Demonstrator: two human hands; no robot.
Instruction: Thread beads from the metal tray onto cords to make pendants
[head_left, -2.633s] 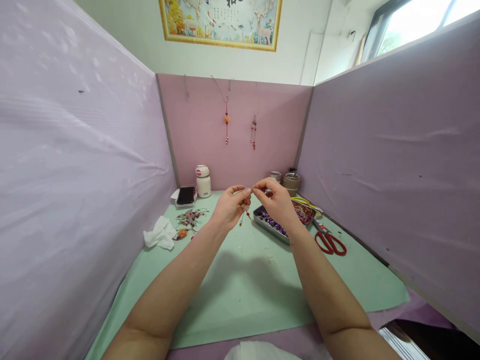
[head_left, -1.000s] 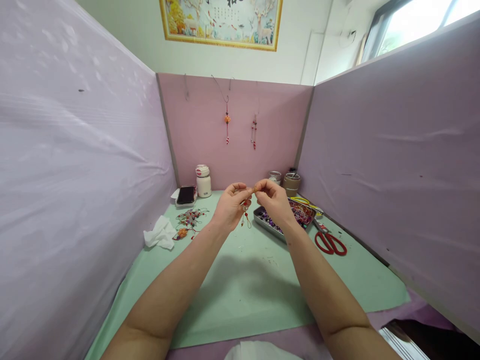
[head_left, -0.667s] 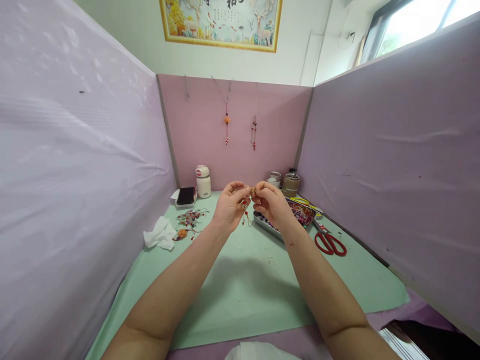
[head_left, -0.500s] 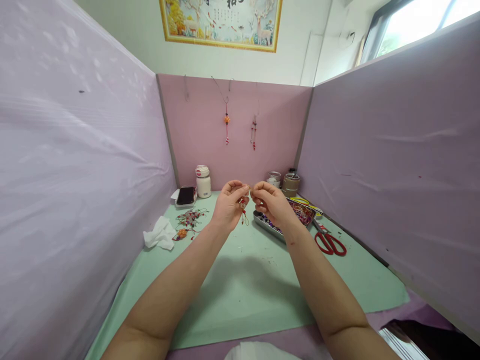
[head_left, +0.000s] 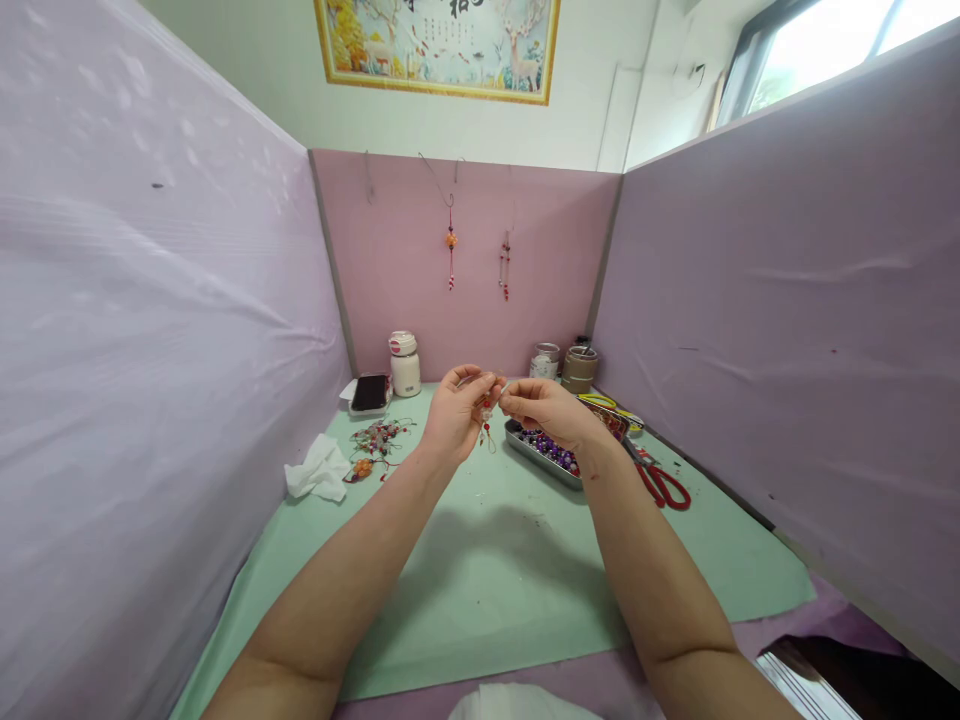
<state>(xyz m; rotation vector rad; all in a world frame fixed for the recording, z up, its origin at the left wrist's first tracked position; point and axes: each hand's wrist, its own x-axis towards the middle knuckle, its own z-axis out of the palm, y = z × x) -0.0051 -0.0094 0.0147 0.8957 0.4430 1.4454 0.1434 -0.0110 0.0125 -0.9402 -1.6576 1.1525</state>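
My left hand (head_left: 459, 408) is closed in a pinch, with a small string of red and clear beads (head_left: 487, 412) hanging from its fingers; the cord ends in a thin loop. Close beside it on the right, my right hand (head_left: 541, 408) also pinches, its fingertips almost meeting the left ones. Whatever lies between the right fingertips is too small to make out. Under the right hand and wrist stands a metal tray (head_left: 541, 464) with purple beads in it. Both hands are above the green cloth (head_left: 480, 560).
To the left lie beaded strings (head_left: 379, 436), an orange-beaded piece (head_left: 363, 468), a crumpled tissue (head_left: 318, 468) and a phone (head_left: 371, 393). A white bottle (head_left: 406, 366) and jars (head_left: 580, 370) stand behind. Red-handled scissors (head_left: 671, 490) lie right. Beaded pendants (head_left: 451, 242) hang from the pink panel.
My right hand has turned flatter and dropped slightly, showing more purple beads in the tray. The left hand stays nearly in place with its bead string.
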